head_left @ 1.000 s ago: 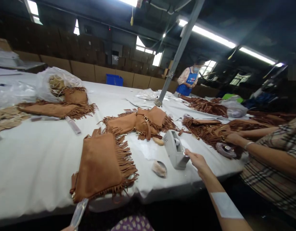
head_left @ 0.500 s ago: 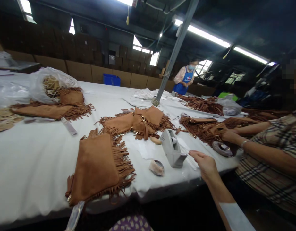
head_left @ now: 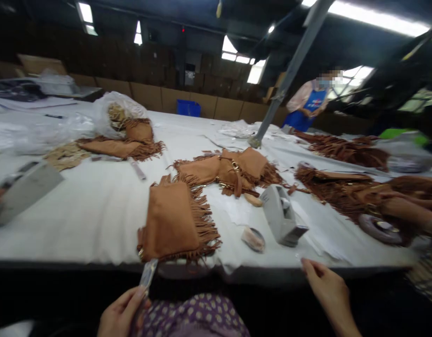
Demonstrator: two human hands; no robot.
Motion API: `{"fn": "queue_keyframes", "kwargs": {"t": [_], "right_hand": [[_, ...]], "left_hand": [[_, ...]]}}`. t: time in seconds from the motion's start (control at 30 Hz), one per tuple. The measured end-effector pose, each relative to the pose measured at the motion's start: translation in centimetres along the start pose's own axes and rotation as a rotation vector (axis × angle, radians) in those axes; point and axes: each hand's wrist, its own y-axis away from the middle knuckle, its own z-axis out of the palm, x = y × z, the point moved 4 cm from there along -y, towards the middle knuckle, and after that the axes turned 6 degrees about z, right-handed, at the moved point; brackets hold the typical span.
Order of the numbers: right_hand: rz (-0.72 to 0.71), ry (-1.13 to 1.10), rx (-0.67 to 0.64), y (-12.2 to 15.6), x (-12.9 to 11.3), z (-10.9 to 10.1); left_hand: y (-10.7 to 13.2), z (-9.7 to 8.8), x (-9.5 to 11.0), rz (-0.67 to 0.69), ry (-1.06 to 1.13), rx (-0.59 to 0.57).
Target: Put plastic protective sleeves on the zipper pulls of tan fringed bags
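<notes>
Clear sleeve (head_left: 149, 274): slim, tilted, pinched in your left hand (head_left: 120, 312), bottom, left of center.
Fringed bag (head_left: 172, 220): tan, lying flat before you, center-left.
Tape dispenser (head_left: 277, 213): gray, near your right hand (head_left: 330, 291), right of center.

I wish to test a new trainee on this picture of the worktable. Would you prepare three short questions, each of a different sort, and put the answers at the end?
1. Multiple choice. What does the camera wearer's left hand hold?
A) a pair of scissors
B) a clear plastic strip
C) a paper cup

2. True or false. The wearer's right hand is apart from the grey tape dispenser.

3. Fill in the missing word. The brown bag nearest to the left hand has a ____ along its right side, as seen in the picture.

Key: 1: B. 2: true. 3: fringe.
</notes>
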Motion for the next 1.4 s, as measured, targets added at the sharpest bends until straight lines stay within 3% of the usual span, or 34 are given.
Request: {"fn": "queue_keyframes", "kwargs": {"t": [0.03,0.13,0.23,0.3,0.37,0.47,0.53,0.73,1.13,1.2,1.33,1.4], "right_hand": [[-0.026,0.012,-0.061,0.9,-1.0,1.0],[-0.247,-0.05,-0.369,5.7,-6.4,5.4],[-0.54,-0.182,-0.782,13.6,-13.3,8.8],[-0.668,-0.259,-0.96,18.5,-17.2,9.9],[-0.735,-0.329,-1.108,22.3,-20.0,10.9],[-0.754,-0.396,-1.251,25.4,-22.4,13.1],[-0.753,-0.395,-1.247,26.2,-22.9,14.8],[-0.745,-0.236,-1.023,26.3,-22.6,18.1],[-0.719,-0.176,-0.821,25.9,-21.8,17.7],[-0.696,-0.194,-0.851,25.8,-21.7,18.0],[-0.65,-0.265,-1.06,26.3,-21.7,18.8],[-0.632,-0.286,-1.025,26.4,-21.7,18.8]], "left_hand": [[0.1,0.3,0.4,-0.006,0.032,-0.067],[-0.1,0.3,1.5,0.038,0.065,-0.02],[-0.2,0.5,1.9,0.062,0.091,0.014],[-0.2,0.7,1.9,0.086,0.088,0.026],[-0.1,0.8,1.7,0.106,0.087,0.027],[-0.1,0.9,1.5,0.126,0.073,0.012],[-0.1,0.9,1.5,0.159,0.023,0.0],[0.1,0.5,2.4,0.278,-0.17,0.039],[0.5,0.7,2.6,0.252,-0.105,0.024],[0.4,0.7,2.3,0.23,-0.081,0.012],[0.3,0.8,1.5,0.177,-0.007,-0.014],[0.5,0.5,1.2,0.16,0.0,0.062]]}}
